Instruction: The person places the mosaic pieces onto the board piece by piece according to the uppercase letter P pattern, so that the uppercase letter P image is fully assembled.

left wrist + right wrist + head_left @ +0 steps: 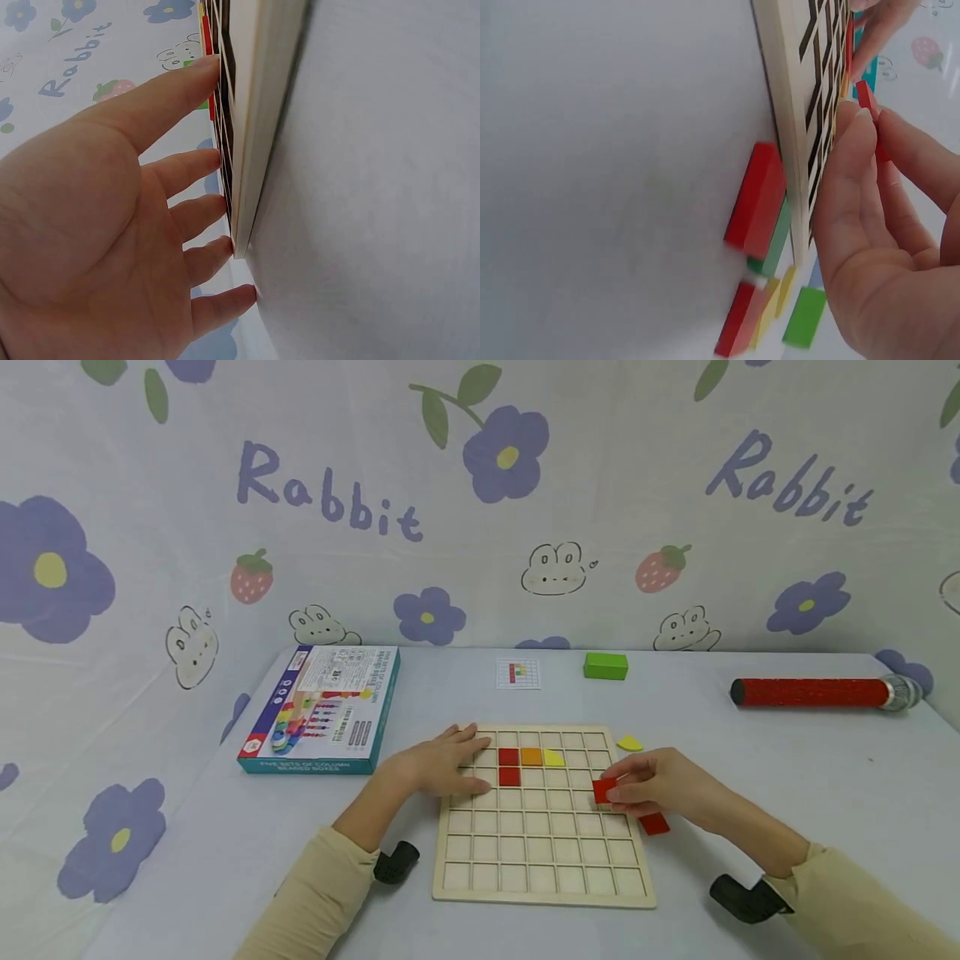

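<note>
Head view: wooden grid board (543, 877) lying near the front edge of the tabletop (825, 777), carrying two red tiles (508, 766), an orange tile (531, 757) and a yellow tile (554, 758) in its upper rows; left hand (442, 764) resting flat on the board's upper left corner, fingers straight and released, gripping nothing; right hand (656, 785) hovering at the board's right edge, thumb and fingers pinching a red square tile (603, 790) just above the cells; another red piece (654, 823) lying on the tabletop just beside that edge, under the hand; yellow piece (629, 743) sitting near the board's upper right corner; pattern card (517, 673) and green block (605, 666) lying toward the back edge; red tube (813, 692) lying toward the right edge; boxed set (322, 708) sitting toward the left edge. Left wrist view: left hand (97, 225) showing fingers extended, tips touching the board (259, 127). Right wrist view: right hand (885, 247) holding the red square tile (867, 97) between thumb and fingers over the board (791, 120); red piece (756, 199) lying on the tabletop beside the board's edge, with further red, yellow and green pieces blurred near it
</note>
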A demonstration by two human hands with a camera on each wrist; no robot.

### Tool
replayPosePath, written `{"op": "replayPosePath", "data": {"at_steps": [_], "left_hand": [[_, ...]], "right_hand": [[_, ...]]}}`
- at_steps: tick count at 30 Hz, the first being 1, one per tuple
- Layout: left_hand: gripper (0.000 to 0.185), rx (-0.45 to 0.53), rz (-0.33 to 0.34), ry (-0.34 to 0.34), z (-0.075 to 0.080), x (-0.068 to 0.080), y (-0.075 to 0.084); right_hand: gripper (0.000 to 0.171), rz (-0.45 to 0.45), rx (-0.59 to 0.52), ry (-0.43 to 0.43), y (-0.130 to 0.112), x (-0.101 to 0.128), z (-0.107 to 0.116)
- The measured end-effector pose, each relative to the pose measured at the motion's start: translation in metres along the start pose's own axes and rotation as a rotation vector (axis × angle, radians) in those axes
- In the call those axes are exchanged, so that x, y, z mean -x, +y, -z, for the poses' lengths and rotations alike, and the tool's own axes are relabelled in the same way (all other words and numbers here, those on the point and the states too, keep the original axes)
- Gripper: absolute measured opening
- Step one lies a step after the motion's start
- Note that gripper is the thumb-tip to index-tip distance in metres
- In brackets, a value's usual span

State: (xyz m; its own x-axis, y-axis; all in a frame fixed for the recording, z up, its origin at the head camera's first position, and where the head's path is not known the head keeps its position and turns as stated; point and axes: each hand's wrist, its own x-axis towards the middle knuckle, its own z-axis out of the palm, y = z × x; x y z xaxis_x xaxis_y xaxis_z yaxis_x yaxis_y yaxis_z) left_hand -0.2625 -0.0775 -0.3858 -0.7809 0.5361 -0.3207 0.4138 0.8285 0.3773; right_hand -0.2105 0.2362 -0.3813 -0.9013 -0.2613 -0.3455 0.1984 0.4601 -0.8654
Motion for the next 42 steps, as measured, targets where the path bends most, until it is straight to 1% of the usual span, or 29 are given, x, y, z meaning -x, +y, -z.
{"op": "replayPosePath", "data": {"at_steps": [8, 11, 15, 21, 27, 30, 33, 36, 42], "left_hand": [[0.073, 0.002, -0.008, 0.004, 0.001, 0.001, 0.002], [0.072, 0.003, -0.008, 0.004, 0.001, 0.002, 0.002], [0.072, -0.004, -0.008, 0.005, 0.002, 0.002, 0.002], [0.072, -0.007, 0.011, -0.002, 0.0, 0.0, 0.001], [0.072, 0.003, 0.025, 0.0, -0.001, 0.0, 0.003], [0.072, 0.001, 0.026, 0.002, 0.0, 0.0, 0.003], [0.072, -0.001, 0.023, 0.004, -0.001, 0.001, 0.003], [0.072, -0.006, 0.019, 0.003, 0.0, 0.001, 0.003], [0.072, -0.007, 0.016, -0.001, 0.0, 0.002, 0.003]], "right_hand": [[0.036, 0.021, -0.076, -0.06, -0.014, -0.016, -0.019], [0.034, 0.022, -0.071, -0.068, -0.019, -0.021, -0.027], [0.031, 0.021, -0.039, -0.07, -0.022, -0.028, -0.04], [0.03, 0.025, -0.076, -0.128, -0.03, -0.032, -0.055], [0.028, 0.012, -0.084, -0.094, -0.035, -0.036, -0.068], [0.027, 0.005, -0.072, -0.067, -0.037, -0.038, -0.073], [0.027, 0.007, -0.069, -0.058, -0.039, -0.039, -0.077], [0.026, 0.025, -0.051, -0.059, -0.04, -0.038, -0.081], [0.025, 0.057, 0.026, -0.048, -0.044, -0.036, -0.083]]}}
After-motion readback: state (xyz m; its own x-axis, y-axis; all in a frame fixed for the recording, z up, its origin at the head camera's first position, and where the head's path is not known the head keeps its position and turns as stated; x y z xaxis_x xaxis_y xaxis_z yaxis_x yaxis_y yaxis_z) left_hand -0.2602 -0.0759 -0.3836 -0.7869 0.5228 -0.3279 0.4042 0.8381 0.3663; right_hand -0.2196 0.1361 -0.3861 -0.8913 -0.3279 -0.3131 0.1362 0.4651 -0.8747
